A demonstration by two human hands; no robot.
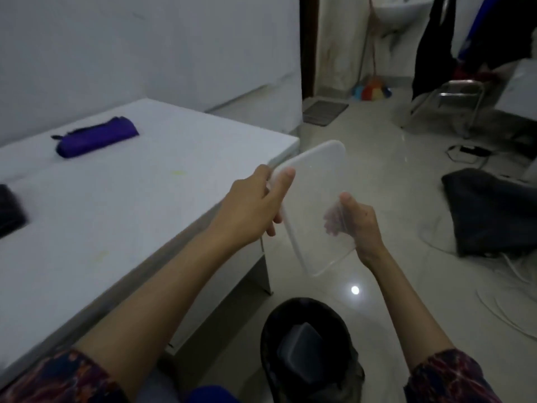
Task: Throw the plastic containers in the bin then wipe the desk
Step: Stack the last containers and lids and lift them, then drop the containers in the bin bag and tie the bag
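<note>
1. Plastic container [313,210], clear, held in mid-air off the desk's [122,199] 3 o'clock corner, above the bin [270,338].
2. Left hand [255,205] pinches its near rim; right hand [357,219] grips the far wall, fingers showing through.
3. Likely light, thin, flexible, slippery; rims give the surest hold.
4. Bin sits at 6 o'clock.

There is a single view, from a wide-angle camera worn on the person's head, looking forward and down. It sits close above both forearms, which reach in from the bottom edge. The white surface [122,205] fills the left half, near the lens; right of it the view takes in the floor [406,199], and beyond it the far doorway [308,45].
</note>
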